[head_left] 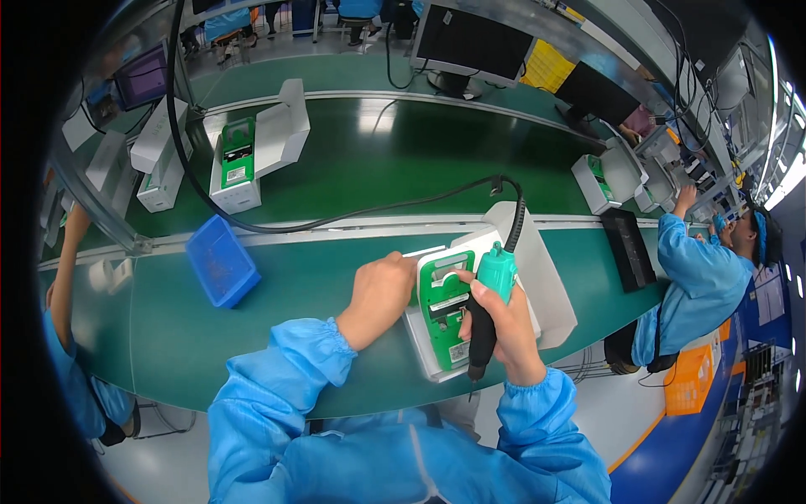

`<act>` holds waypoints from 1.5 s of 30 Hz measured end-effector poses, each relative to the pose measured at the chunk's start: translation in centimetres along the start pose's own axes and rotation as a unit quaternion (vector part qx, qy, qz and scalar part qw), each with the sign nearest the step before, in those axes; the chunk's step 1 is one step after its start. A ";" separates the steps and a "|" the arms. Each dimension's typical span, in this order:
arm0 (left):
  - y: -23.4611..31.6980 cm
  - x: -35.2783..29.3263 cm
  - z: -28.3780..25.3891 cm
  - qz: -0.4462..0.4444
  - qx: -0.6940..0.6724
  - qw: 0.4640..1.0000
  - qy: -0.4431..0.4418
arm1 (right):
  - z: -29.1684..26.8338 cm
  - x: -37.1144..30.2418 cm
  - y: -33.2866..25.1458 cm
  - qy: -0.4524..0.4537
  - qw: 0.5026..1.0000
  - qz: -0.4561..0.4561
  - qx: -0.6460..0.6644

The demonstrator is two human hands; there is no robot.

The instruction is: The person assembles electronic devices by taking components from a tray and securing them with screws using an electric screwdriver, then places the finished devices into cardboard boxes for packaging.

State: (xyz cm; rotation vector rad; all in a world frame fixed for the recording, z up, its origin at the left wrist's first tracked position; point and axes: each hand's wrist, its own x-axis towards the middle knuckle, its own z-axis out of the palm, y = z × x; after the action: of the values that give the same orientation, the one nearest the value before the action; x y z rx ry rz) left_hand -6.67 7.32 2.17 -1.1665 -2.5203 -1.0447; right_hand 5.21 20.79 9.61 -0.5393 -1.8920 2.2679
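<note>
Head view: we sit at a green bench (pixel 319 378); past a pale rail (pixel 411 225), a darker green surface (pixel 420 160) carries white boxes (pixel 284 134), with monitors (pixel 470 44) beyond. Blue bin (pixel 222 262) left, black tray (pixel 628 250) right. Our unit (pixel 441 329) lies at an open carton (pixel 547 294), close to the bench's front edge. Bench spans between bin and left hand (pixel 379 296); a cable (pixel 520 214) arches over the carton. Right hand (pixel 508 323) wraps the driver (pixel 495 273). Left fingertips are hidden at the unit's left edge; we cannot tell their grip. Dark rim cuts off a co-worker (pixel 60 336) at left.
</note>
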 end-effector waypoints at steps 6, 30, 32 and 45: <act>1.1 -0.1 -1.5 0.023 -0.026 0.992 0.121 | -0.9 0.1 0.9 0.037 0.999 0.027 0.009; -9.0 6.4 0.2 0.018 0.058 0.995 0.076 | -5.2 -2.9 1.1 0.070 0.995 -0.055 0.047; -9.6 6.5 0.4 0.014 0.079 0.991 0.104 | -6.4 -2.3 1.1 0.079 0.994 -0.057 0.052; -7.0 3.5 5.0 0.013 0.084 0.996 0.026 | -26.4 13.4 -2.0 0.371 0.880 -0.058 -0.291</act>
State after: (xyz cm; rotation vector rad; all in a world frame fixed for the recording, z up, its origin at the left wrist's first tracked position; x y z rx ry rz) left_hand -13.46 9.56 -3.73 -1.1081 -2.4901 -0.8261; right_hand 1.97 49.94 5.27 -1.1255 -2.0231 1.0941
